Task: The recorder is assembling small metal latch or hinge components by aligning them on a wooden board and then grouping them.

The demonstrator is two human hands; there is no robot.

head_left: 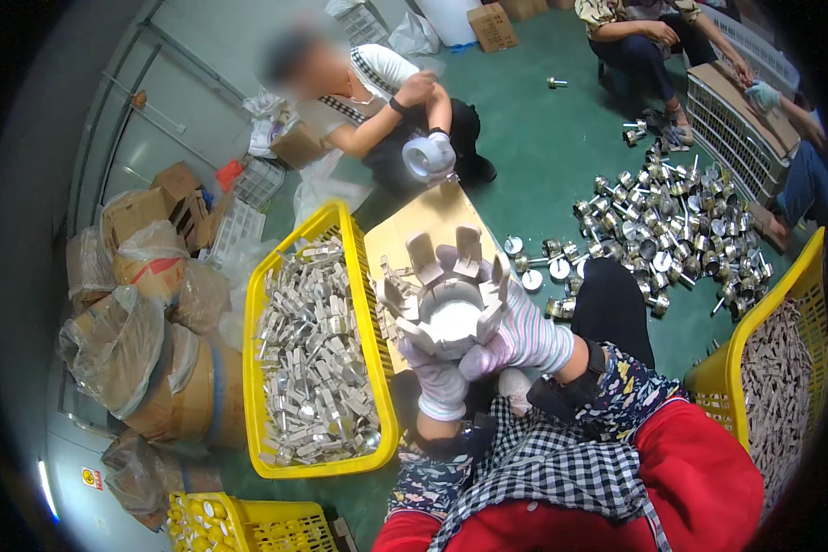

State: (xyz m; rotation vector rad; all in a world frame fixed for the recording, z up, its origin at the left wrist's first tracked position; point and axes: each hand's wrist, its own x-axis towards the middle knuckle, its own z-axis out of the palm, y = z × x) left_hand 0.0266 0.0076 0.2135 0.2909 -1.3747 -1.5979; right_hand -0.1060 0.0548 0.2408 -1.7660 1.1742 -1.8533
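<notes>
With both hands I hold a round metal part (453, 318), a pale cup-like ring with several flat upright tabs standing around its rim. My left hand (440, 385), in a striped knit glove, closes on its near left side. On the near right side, my right hand (535, 337), gloved the same way, wraps round it, with fingers partly hidden behind the part. It is held above a cardboard-covered surface (423, 221). To the left stands a yellow basket (388, 405) full of small grey metal pieces (313, 340).
Metal cups with stems (653, 230) lie heaped on the green floor at right. Another yellow basket (736, 368) of metal pieces is near right. A co-worker (377, 101) crouches opposite; others sit far right beside a white crate (727, 138). Wrapped boxes (156, 350) line the left wall.
</notes>
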